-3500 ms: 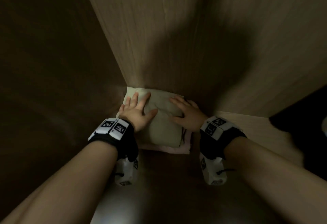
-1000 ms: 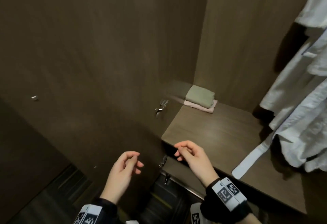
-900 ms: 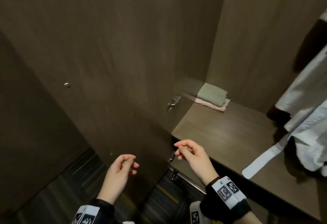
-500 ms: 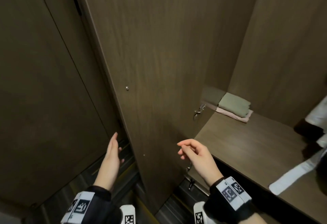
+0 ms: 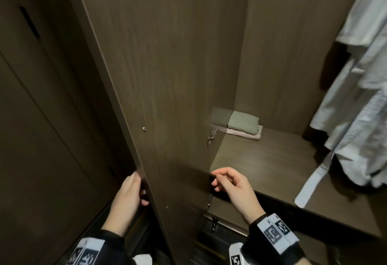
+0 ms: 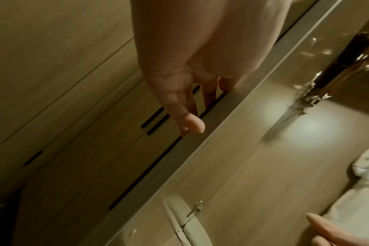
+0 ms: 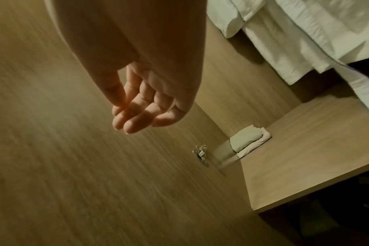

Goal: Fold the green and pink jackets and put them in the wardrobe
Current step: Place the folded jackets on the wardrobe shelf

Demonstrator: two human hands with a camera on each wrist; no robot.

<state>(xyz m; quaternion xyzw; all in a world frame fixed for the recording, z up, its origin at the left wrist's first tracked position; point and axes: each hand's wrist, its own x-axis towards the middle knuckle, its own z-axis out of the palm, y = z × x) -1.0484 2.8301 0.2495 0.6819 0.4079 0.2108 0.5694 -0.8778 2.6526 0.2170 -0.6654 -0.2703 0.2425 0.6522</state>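
Note:
The folded green jacket (image 5: 243, 125) lies on top of the folded pink jacket (image 5: 246, 136) in the back left corner of the wardrobe shelf (image 5: 272, 170). Both show in the right wrist view too, green jacket (image 7: 245, 138) over pink jacket (image 7: 256, 146). My left hand (image 5: 140, 189) grips the outer edge of the open wardrobe door (image 5: 167, 76), fingers behind it and thumb in front; the left wrist view shows the left hand (image 6: 192, 108) at that edge. My right hand (image 5: 217, 181) hangs loosely curled and holds nothing, in front of the shelf's front left corner, far from the jackets.
White robes (image 5: 356, 97) hang at the right, and a white belt (image 5: 312, 183) trails onto the shelf. Metal hinges (image 5: 211, 137) sit on the door's inner side. Closed cupboard doors (image 5: 41, 139) stand at the left. Dark space lies under the shelf.
Both hands left the jacket pile and drew back out of the wardrobe. My left hand then swung left and took hold of the door's edge. The right hand stayed loosely curled.

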